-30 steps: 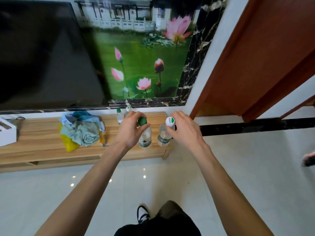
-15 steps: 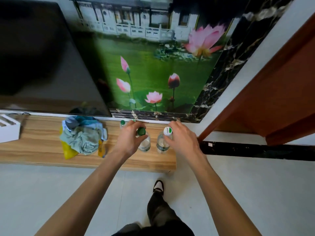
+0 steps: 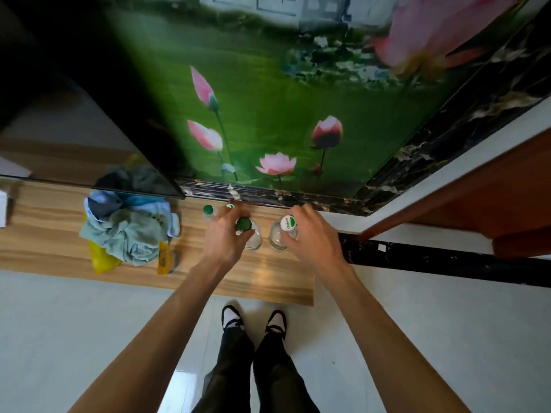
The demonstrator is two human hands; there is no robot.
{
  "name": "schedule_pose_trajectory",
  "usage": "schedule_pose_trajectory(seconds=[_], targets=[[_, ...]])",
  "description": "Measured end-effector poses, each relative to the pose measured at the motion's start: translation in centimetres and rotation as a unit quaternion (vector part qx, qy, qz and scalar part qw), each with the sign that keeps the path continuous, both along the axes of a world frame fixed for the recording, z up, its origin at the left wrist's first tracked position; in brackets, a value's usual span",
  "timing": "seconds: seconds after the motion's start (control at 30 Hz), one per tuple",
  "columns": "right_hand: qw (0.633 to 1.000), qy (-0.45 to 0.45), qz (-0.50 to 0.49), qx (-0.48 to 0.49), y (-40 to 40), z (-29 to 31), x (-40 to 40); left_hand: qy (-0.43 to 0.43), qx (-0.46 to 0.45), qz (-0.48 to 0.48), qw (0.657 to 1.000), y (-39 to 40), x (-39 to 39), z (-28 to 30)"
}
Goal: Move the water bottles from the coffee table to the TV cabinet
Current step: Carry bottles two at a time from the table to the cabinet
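Left hand (image 3: 228, 239): fingers curled around the neck of the green-cap bottle (image 3: 249, 234), cap poking out above the thumb.
Right hand (image 3: 310, 236): fingers wrapped on the white-cap bottle (image 3: 281, 234), just under its cap.
Place: both bottles upright on the cabinet (image 3: 268, 272), side by side, near its right end.
Hidden: bottle bases blurred; whether they touch the wood is unclear. Two more caps (image 3: 208, 209) show behind the left hand, bodies mostly covered.
Look: clear plastic; one cap plain green, the other white with a green patch.
Also: cloth heap (image 3: 128, 231) lies left.
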State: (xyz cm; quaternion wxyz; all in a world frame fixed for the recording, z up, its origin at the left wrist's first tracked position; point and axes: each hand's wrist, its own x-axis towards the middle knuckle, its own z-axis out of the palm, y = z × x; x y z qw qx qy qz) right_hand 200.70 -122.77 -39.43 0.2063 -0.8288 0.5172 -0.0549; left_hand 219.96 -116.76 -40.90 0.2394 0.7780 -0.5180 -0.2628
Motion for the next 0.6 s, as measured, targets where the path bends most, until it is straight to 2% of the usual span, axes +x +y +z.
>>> schedule_pose_trajectory(seconds=[0.2, 0.6], targets=[[0.996, -0.051, -0.057, 0.039, -2.4, -7.6, 1.4, 0.0, -0.013, -0.008, 1.0, -3.4, 1.9, -7.2], [0.995, -0.073, -0.056, 0.049, -6.4, -19.9, 5.5, -0.009, -0.038, -0.03, 0.999, -7.1, 4.2, -18.8]])
